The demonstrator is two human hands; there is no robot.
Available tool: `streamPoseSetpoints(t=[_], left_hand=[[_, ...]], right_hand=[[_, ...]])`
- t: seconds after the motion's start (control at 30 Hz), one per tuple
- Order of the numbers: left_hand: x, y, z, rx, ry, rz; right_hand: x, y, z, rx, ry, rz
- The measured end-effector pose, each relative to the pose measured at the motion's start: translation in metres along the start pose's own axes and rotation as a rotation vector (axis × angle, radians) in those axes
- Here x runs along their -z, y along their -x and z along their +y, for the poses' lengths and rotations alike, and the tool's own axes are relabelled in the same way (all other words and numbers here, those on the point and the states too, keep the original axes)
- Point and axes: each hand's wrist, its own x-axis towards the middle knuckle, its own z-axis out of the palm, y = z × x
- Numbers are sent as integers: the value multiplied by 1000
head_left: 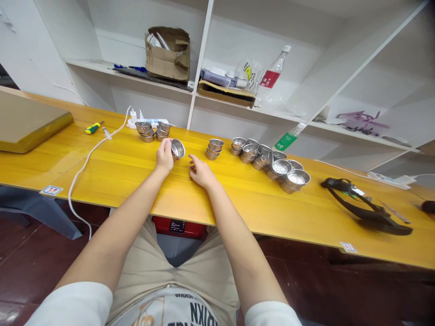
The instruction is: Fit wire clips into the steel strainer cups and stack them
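Observation:
A small perforated metal strainer cup (178, 148) is tilted toward me, its rim gripped in my left hand (165, 156). To the right of it, just over the table, is my right hand (202, 173), fingers apart and index finger stretched toward the cup without touching it. A thin dark line shows by the right fingertips; I cannot tell what it is. Behind the right hand stands a short stack of similar cups (215, 148). Two more stacks of cups (145, 131) stand to the far left. A larger cluster of stacked cups (250, 151) spreads out on the right.
On the yellow table (125, 181), a white cable (84, 163) runs over the front edge from a power strip (154, 122). A green-and-yellow screwdriver (94, 128) lies left, near a flat box (30, 122). A green-labelled bottle (287, 139) and a black strapped headset (367, 206) are right.

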Motion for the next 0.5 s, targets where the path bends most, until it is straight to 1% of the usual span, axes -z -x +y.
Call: streamPoseSetpoints(t=[0.13,0.27,0.4,0.5], left_hand=[[0,0,1,11,4,3],[-1,1,3,20,-3,7],[-1,2,4,38,-14,-1],[-1,2,4,25,-25,-3]], right_hand=[[-1,-2,1,-69,52,-15],[3,-3,-3,-151,149,-47],[8,-2,-9,-158,191,-66],[9,-2,-12,-158,221,-70]])
